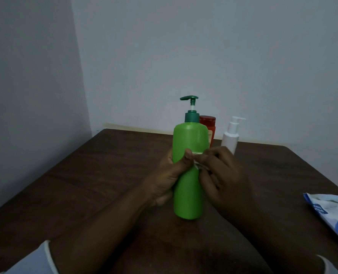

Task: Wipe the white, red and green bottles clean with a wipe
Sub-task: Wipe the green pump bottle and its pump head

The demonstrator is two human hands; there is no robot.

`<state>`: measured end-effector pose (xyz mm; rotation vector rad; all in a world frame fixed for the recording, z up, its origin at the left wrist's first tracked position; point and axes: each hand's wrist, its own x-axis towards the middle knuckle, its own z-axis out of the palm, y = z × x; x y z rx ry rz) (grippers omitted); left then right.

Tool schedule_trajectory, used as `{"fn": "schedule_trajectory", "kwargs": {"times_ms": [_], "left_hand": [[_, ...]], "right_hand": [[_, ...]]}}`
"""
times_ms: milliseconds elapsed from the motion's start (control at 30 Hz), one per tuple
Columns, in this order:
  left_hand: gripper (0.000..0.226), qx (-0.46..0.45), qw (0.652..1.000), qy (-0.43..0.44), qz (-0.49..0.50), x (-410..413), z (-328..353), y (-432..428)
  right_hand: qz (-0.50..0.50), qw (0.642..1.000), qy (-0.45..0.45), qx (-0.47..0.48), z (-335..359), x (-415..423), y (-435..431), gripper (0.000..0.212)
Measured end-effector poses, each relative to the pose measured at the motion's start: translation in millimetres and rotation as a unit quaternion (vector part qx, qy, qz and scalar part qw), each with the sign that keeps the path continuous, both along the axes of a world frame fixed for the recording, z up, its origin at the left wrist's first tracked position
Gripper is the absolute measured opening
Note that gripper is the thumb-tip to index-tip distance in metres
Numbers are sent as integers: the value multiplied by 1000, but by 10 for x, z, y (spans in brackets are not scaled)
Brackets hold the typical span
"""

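Caught midway through wiping the green bottle (188, 194), upright near the middle of the desk (85, 184), pump head up. Could not tell whether resting on the wood or lifted just clear of it. Gripped it with the left hand (164, 175), fingers wrapped round the left side and out of sight behind, thumb laid across the front. Pinched a small scrap of white wipe (196, 166) in the right hand (221, 175), fingers bunched and closed on it, pressing it against the front of the bottle about mid-height, just beside the left thumb.

Found the red bottle (208, 123) directly behind the green one, toward the far edge of the desk, partly hidden by it. Found the white bottle (230, 137), a pump type, just to the right of the red, also by the far edge, both untouched by either hand. Noted a blue and white wipe packet (330, 214) lying at the right edge of the desk, well apart from the bottles.

Judged the step in hand as the green bottle's body, with no way of telling the state of the other two. Judged the next move as needing a firm left-hand hold while dragging the wipe along the smooth plastic, then turning the bottle to reach the back, shoulder and pump collar.
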<state>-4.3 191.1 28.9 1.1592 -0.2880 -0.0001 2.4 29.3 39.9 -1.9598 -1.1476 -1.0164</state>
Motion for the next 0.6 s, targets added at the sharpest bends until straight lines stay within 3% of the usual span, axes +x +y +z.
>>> {"fn": "schedule_trajectory", "kwargs": {"times_ms": [100, 167, 267, 400, 500, 600], "left_hand": [[114, 7, 1000, -4, 7, -11, 29, 76], [96, -8, 1000, -7, 12, -8, 33, 103], [66, 5, 1000, -20, 24, -11, 49, 134], [51, 80, 996, -40, -27, -54, 93, 143], [48, 115, 991, -50, -55, -77, 63, 75], [45, 114, 989, -61, -68, -109, 40, 12]], "right_hand": [[39, 997, 22, -55, 1, -40, 8, 17], [62, 995, 28, -69, 14, -43, -18, 16], [49, 998, 5, 34, 83, -15, -82, 14], [-3, 977, -43, 208, 218, 31, -159, 18], [22, 972, -37, 230, 260, 31, -174, 20], [87, 977, -7, 194, 239, -10, -154, 18]]}}
